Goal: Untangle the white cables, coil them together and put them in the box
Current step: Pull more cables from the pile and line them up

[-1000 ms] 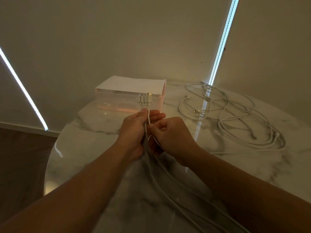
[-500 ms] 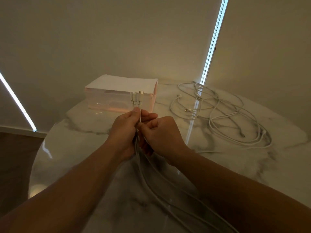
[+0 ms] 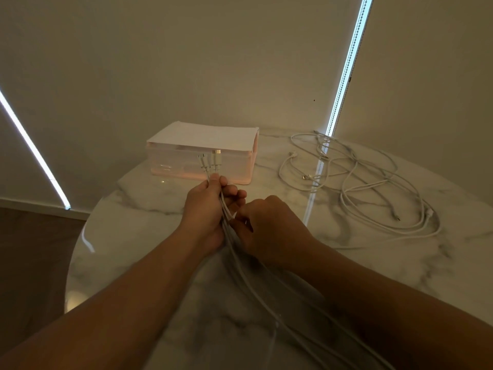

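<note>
Box [image 3: 186, 166]: upper centre, covered; contents indistinct.
Your left hand [image 3: 205, 212]: clenched round cable bundle [image 3: 225, 209], mid-frame.
Your right hand [image 3: 266, 225]: pinched its strands; ends cut off below.
Loose cables [image 3: 384, 180]: tangled, right.

On the table [image 3: 133, 209], at its far side, close to the wall [image 3: 186, 62]: the box [image 3: 186, 166]. Right of the box, on the tabletop: the loose cables [image 3: 360, 182], tangled. Before the box, above mid-table: left hand [image 3: 205, 212] and right hand [image 3: 269, 225], close together, the left nearer the box. Between them, gripped by both: the held cables [image 3: 225, 209]. Plug ends [image 3: 210, 162] above the left hand, in front of the box's near wall. Remaining length trailing between the forearms toward the near edge.
</note>
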A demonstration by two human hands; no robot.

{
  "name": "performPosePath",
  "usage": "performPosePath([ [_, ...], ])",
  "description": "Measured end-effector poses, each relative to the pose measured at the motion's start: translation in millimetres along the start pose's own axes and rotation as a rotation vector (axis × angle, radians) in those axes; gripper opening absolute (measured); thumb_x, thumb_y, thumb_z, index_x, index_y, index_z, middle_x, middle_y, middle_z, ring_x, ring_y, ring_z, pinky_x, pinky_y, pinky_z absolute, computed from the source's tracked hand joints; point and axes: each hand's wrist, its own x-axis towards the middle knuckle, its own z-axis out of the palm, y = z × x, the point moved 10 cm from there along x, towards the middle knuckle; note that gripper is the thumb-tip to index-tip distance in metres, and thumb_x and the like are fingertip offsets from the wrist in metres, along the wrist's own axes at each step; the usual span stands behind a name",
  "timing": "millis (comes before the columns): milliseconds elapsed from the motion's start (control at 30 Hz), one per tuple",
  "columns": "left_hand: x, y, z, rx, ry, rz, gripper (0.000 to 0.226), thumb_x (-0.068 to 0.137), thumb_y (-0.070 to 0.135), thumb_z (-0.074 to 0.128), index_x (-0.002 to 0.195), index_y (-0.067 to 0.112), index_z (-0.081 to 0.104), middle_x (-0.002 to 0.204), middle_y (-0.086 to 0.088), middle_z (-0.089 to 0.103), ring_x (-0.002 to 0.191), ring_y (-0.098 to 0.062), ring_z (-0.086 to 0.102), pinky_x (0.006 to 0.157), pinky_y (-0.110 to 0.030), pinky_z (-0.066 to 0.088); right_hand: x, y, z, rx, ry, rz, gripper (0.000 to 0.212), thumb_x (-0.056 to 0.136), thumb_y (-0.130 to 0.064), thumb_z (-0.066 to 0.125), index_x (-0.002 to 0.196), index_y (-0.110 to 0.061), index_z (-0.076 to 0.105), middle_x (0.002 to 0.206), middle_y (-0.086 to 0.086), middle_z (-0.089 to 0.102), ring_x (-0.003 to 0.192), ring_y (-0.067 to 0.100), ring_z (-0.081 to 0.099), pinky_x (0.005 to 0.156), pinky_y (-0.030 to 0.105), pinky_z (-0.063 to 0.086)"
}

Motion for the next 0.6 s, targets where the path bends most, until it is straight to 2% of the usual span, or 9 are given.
performPosePath([
  [100, -0.6, 0.2, 0.2, 0.000, -0.003, 0.002, 0.033, 0.105, 0.028, 0.038, 0.085, 0.010, 0.056, 0.061, -0.004, 0.054, 0.065, -0.020, 0.062, 0.058, -0.028, 0.055, 2.3, 2.0, 6.8, 0.022, -0.018, 0.021, 0.030, 0.100, -0.036, 0.049, 0.105, -0.014, 0.069, 0.084, 0.001, 0.065, 0.066, 0.013, 0.055, 0.075, 0.030, 0.054],
  [200, 0.0, 0.5, 1.5, -0.011, -0.015, 0.003, 0.032, 0.105, 0.029, 0.039, 0.091, 0.007, 0.058, 0.058, -0.002, 0.051, 0.063, -0.019, 0.059, 0.055, -0.028, 0.050, 3.5, 6.1, 7.4, 0.043, 0.000, 0.045, 0.030, 0.099, -0.036, 0.050, 0.102, -0.014, 0.069, 0.079, -0.001, 0.062, 0.062, 0.010, 0.052, 0.071, 0.028, 0.053],
  [300, 1.5, 0.5, 3.2, 0.005, -0.036, 0.008, 0.035, 0.105, 0.029, 0.037, 0.102, 0.005, 0.062, 0.055, 0.000, 0.045, 0.059, -0.015, 0.055, 0.055, -0.027, 0.049, 3.0, 5.6, 5.6, 0.046, 0.031, 0.040, 0.029, 0.099, -0.035, 0.051, 0.089, -0.013, 0.066, 0.067, -0.005, 0.052, 0.055, 0.007, 0.045, 0.060, 0.022, 0.041],
  [367, 2.9, 0.5, 5.3, 0.005, -0.060, 0.015, 0.037, 0.106, 0.030, 0.036, 0.104, 0.004, 0.064, 0.054, 0.001, 0.042, 0.058, -0.014, 0.053, 0.056, -0.027, 0.048, 1.9, 5.6, 3.7, 0.057, 0.044, 0.046, 0.027, 0.098, -0.034, 0.050, 0.077, -0.018, 0.056, 0.061, -0.009, 0.044, 0.052, 0.006, 0.041, 0.057, 0.020, 0.032],
  [467, 3.8, 1.6, 5.3, -0.040, -0.058, 0.026, 0.035, 0.106, 0.030, 0.037, 0.092, 0.006, 0.058, 0.054, 0.001, 0.040, 0.053, -0.013, 0.050, 0.057, -0.028, 0.046, 0.9, 5.3, 1.1, 0.085, 0.066, 0.066, 0.026, 0.098, -0.032, 0.050, 0.074, -0.021, 0.047, 0.063, -0.007, 0.045, 0.053, 0.008, 0.042, 0.056, 0.022, 0.030],
  [600, 4.5, 2.7, -0.8, -0.142, -0.004, 0.029, 0.037, 0.107, 0.030, 0.034, 0.077, 0.014, 0.049, 0.051, 0.003, 0.035, 0.044, -0.010, 0.036, 0.045, -0.023, 0.034, 1.8, 7.6, 8.2, 0.121, -0.024, 0.163, 0.030, 0.100, -0.035, 0.045, 0.074, -0.021, 0.046, 0.068, -0.003, 0.049, 0.060, 0.013, 0.048, 0.059, 0.025, 0.034],
])
